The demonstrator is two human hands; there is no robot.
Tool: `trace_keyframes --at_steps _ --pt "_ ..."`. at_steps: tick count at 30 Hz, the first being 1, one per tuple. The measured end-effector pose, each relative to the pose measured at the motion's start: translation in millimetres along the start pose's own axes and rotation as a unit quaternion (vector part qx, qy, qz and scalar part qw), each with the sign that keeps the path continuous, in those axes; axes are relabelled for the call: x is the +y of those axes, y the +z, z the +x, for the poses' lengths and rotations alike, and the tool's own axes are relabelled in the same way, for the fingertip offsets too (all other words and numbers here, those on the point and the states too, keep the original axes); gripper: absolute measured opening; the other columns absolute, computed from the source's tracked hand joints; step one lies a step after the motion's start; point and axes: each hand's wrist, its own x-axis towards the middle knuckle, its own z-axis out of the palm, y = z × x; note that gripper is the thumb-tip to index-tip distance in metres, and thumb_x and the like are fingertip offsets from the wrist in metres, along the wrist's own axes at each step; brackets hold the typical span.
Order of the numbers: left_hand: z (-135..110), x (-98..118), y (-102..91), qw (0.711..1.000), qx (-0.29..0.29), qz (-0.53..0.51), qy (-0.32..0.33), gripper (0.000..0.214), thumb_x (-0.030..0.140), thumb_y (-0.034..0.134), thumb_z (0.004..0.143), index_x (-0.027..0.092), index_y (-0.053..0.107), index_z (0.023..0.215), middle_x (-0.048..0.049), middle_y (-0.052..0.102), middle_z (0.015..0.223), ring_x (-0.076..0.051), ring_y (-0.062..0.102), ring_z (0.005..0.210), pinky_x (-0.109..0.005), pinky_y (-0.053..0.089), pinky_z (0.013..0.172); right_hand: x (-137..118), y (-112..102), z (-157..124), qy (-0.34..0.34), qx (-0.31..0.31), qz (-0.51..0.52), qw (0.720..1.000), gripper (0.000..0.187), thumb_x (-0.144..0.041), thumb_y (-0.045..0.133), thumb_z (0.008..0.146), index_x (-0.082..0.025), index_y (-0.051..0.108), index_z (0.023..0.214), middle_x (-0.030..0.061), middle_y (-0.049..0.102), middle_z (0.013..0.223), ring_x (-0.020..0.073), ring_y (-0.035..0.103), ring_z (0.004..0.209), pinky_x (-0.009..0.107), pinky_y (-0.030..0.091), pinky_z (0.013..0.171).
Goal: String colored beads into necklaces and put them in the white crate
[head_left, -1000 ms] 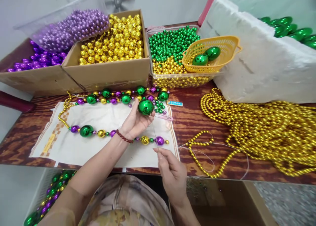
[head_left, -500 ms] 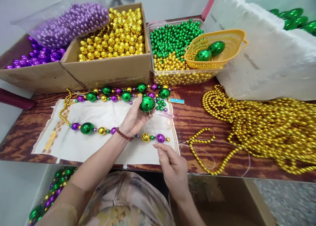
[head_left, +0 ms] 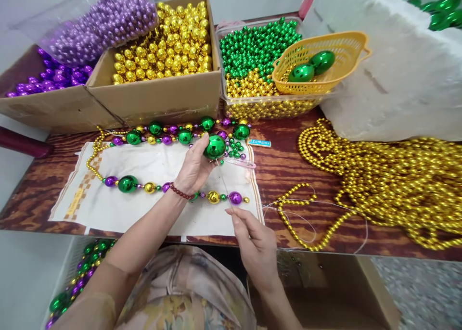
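My left hand grips a large shiny green ball above a white cloth. A thin needle runs from under the ball down to my right hand, whose fingers pinch its lower end. A string of green, gold and purple beads lies across the cloth under my left wrist, and another row of such beads lies along the cloth's far edge. White thread trails right from my right hand over the wooden table.
Cardboard boxes of purple beads and gold beads stand at the back, beside a clear tub of green and gold beads. A yellow basket holds two green balls. Gold bead strands pile on the right below a white foam box.
My left hand has turned the green ball slightly and drawn it a little nearer the far row of beads. My right hand stays on the needle. The view has tilted down a bit.
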Motion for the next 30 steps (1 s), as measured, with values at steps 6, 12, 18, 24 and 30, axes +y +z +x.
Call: trace_keyframes --at_steps 6,12,18,24,30 --pt "0.6 -0.5 0.1 1.0 -0.021 -0.005 -0.017 0.037 0.046 0.083 0.072 0.02 0.066 0.091 0.0005 0.068 0.085 -0.012 0.064 0.068 -0.023 0.048 0.059 -1.4 -1.0 -3.2 0.007 0.004 0.008 1.0 0.024 -0.023 0.052 0.096 -0.016 0.075 0.097 -0.0051 0.047 0.053 0.0077 0.044 0.046 0.018 0.038 0.048" --pt "0.6 -2.8 0.8 0.999 -0.019 0.004 -0.025 0.035 0.045 0.083 0.073 0.019 0.066 0.089 0.0003 0.067 0.084 -0.011 0.063 0.07 -0.023 0.048 0.061 -2.0 -0.6 -3.2 0.003 0.014 0.011 1.0 0.021 -0.022 0.053 0.095 -0.016 0.074 0.097 -0.004 0.055 0.058 0.0064 0.044 0.046 0.018 0.035 0.046" --pt "-0.4 -3.3 2.4 1.0 -0.014 0.018 -0.011 0.031 0.043 0.082 0.073 0.02 0.066 0.087 0.0005 0.067 0.087 -0.011 0.062 0.071 -0.022 0.046 0.061 -2.1 1.1 -2.6 0.009 0.02 0.01 1.0 0.022 -0.023 0.053 0.095 -0.017 0.073 0.095 -0.0049 0.052 0.055 0.0065 0.043 0.044 0.018 0.034 0.044" --pt "1.9 -5.3 0.9 0.992 -0.019 0.077 0.1 0.032 0.037 0.087 0.068 0.02 0.068 0.087 0.0017 0.066 0.085 -0.01 0.059 0.073 -0.022 0.044 0.063 -6.6 4.7 -5.9 0.01 0.027 -0.017 0.999 0.021 -0.022 0.052 0.096 -0.016 0.073 0.097 -0.0028 0.063 0.062 0.0063 0.046 0.044 0.018 0.036 0.045" --pt "2.7 -4.8 0.4 0.994 -0.002 0.08 0.078 0.025 0.035 0.083 0.072 0.021 0.068 0.086 0.0006 0.067 0.089 -0.012 0.061 0.078 -0.023 0.046 0.068 -5.4 8.4 -6.1 0.034 0.025 0.006 0.999 0.022 -0.025 0.052 0.096 -0.017 0.073 0.097 -0.0004 0.066 0.07 0.0073 0.049 0.049 0.019 0.039 0.049"
